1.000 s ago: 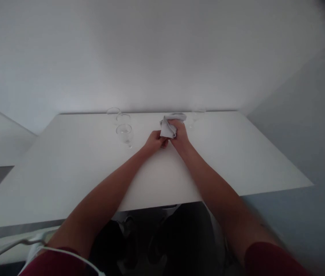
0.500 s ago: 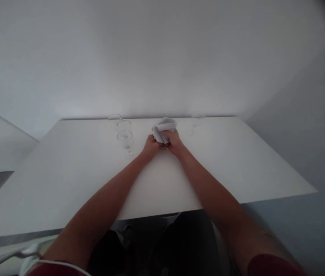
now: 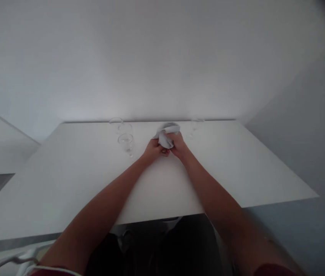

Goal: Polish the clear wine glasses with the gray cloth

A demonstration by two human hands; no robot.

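Both my hands meet at the far middle of a white table (image 3: 79, 184). My right hand (image 3: 178, 145) is closed round a crumpled pale grey cloth (image 3: 166, 137) that bulges above the fingers. My left hand (image 3: 152, 149) is closed just left of it, gripping something under the cloth that I cannot make out. A clear stemmed glass (image 3: 125, 141) stands on the table a little left of my left hand, untouched.
Two more clear glasses (image 3: 117, 123) stand behind the near one by the back wall. Another faint glass (image 3: 197, 124) stands right of my hands. White walls close the table at the back and right. A white rail (image 3: 4, 260) shows at bottom left.
The cloth has shifted and bunched differently over my right hand while both hands stayed together at the same spot. The view has tilted slightly, so the table sits lower in the picture.
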